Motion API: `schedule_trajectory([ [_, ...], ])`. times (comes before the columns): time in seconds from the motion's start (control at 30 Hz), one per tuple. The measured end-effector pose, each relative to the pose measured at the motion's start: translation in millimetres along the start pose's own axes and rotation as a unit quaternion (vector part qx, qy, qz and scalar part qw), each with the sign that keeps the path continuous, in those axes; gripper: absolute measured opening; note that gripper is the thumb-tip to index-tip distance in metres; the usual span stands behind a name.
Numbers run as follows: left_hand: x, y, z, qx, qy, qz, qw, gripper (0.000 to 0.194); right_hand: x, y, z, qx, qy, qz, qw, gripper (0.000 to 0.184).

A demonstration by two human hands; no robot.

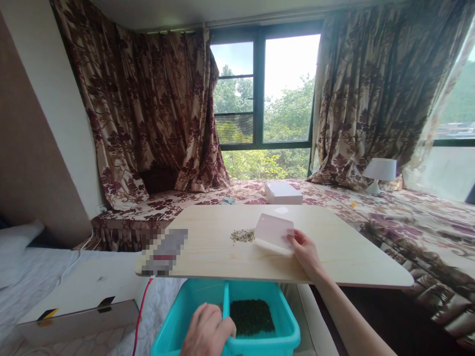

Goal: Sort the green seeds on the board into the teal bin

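My right hand (305,248) pinches the right edge of a thin whitish flexible scraper sheet (273,230), which is tilted over the wooden tabletop (215,257). Against the sheet's left side lies a small scattered pile of greenish-brown dried bits (242,235), too small to name. Below the table's front edge stands a turquoise two-compartment bin (293,326). Dark green, crumbly material (252,316) covers the floor of its right compartment. My left hand (208,329) is curled over the bin's left part, thumb at the divider; its fingertips are hidden, and it appears to grip the bin.
A pixelated flat object (165,252) with a red cable (139,316) rests on the table's left end. At left a white box (85,291) lies on the bed. Behind the table are a white box (283,193) and a lamp (380,173) on the window ledge.
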State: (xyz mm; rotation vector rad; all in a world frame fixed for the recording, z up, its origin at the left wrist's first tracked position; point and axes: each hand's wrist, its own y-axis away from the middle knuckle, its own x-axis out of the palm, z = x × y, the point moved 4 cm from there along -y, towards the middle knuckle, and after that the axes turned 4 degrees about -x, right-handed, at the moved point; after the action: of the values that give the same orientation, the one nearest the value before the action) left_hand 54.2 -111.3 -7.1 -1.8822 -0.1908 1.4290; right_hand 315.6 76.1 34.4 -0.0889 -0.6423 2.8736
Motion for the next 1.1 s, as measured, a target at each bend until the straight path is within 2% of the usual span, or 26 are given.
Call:
schedule_trajectory([
  [0.27, 4.3, 2, -1, -0.002, 0.004, 0.021, 1.000, 0.034, 10, -2, 0, 0.002, -0.012, 0.019, 1.000, 0.036],
  [0.53, 5.9, 3, -1, 0.002, -0.002, 0.016, 1.000, 0.031, 16, 0, 5, -0.012, -0.003, 0.047, 0.999, 0.029],
  [0.73, 5.4, 5, -1, 0.001, 0.001, 0.040, 0.999, 0.028, 14, -2, 1, -0.032, -0.004, 0.042, 0.999, 0.025],
  [0.9, 4.2, 4, 0, 0.003, 0.005, 0.031, 1.000, 0.027, 15, -2, -1, -0.037, 0.001, 0.055, 0.998, 0.024],
  [1.1, 2.6, 2, -1, 0.006, 0.003, 0.036, 0.999, 0.025, 13, 1, 4, -0.029, 0.018, 0.036, 0.999, 0.023],
])
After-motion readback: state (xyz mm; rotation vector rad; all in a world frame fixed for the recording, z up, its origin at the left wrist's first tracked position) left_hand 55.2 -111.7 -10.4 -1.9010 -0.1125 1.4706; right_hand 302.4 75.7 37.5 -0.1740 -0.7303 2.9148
